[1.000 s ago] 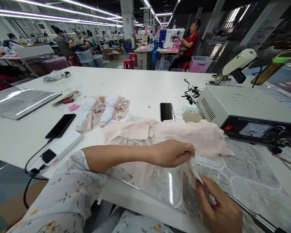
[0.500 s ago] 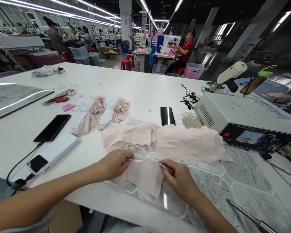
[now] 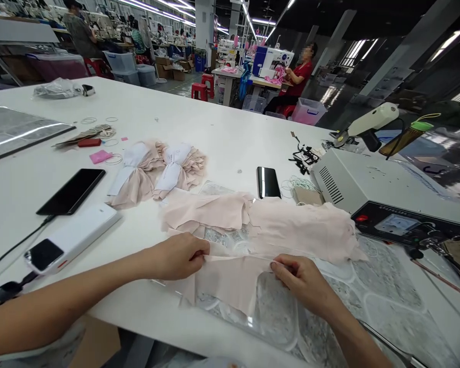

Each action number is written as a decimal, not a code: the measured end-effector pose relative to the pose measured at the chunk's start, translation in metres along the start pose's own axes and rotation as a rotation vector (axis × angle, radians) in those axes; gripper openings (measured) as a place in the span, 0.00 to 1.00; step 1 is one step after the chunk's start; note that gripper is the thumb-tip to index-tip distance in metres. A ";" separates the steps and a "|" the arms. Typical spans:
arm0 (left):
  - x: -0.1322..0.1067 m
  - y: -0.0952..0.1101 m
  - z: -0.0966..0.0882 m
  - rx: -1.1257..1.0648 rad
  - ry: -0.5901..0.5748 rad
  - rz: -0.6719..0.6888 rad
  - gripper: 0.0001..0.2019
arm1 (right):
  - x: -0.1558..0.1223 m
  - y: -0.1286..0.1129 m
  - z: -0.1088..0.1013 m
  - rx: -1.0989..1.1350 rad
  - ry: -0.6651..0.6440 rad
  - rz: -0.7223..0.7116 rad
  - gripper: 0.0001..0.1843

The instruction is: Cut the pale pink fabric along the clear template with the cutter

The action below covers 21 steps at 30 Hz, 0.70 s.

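A pale pink fabric piece (image 3: 228, 283) is stretched between my hands above a clear patterned sheet (image 3: 279, 312). My left hand (image 3: 182, 255) pinches its upper left edge, with the fingers closed. At the upper right corner, my right hand (image 3: 301, 281) grips the cloth between thumb and fingers, drawing that corner out sideways. Just beyond lie two flat stacks of the same fabric, a left stack (image 3: 207, 209) and a right stack (image 3: 306, 227). Farther back are two tied fabric bundles wrapped in white bands, a left bundle (image 3: 138, 176) and a right bundle (image 3: 180, 171).
A grey control box (image 3: 383, 189) with a dial stands at right, near a metal-tipped tool (image 3: 387, 342). One phone (image 3: 268, 182) lies beyond the fabric; another phone (image 3: 72, 191) and a white power bank (image 3: 74, 237) are at left. A person in red (image 3: 302, 71) sits at a sewing machine.
My right hand has moved to the right, pulling the fabric's upper corner outward and widening the gap between my hands. My left hand keeps its pinch. The view has tilted slightly.
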<state>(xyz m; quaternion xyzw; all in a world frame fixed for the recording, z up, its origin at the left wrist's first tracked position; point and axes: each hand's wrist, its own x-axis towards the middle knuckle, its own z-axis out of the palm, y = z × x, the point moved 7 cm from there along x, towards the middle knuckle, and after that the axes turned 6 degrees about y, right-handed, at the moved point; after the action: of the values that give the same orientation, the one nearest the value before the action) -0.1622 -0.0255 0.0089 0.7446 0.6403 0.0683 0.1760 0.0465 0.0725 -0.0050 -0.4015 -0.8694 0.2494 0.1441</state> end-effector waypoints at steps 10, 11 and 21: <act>-0.006 0.038 0.012 0.117 0.339 0.468 0.13 | -0.028 -0.038 -0.015 -0.118 0.432 -0.307 0.14; -0.006 0.041 0.020 0.119 0.305 0.527 0.16 | -0.037 -0.049 -0.011 -0.128 0.441 -0.438 0.16; 0.002 0.030 0.048 0.088 0.059 0.522 0.27 | -0.094 -0.046 0.024 -0.278 0.115 -0.811 0.20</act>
<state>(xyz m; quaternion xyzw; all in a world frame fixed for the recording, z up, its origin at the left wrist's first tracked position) -0.1181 -0.0353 -0.0259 0.8891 0.4338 0.1050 0.1011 0.0665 -0.0329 -0.0043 -0.0563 -0.9727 0.0302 0.2232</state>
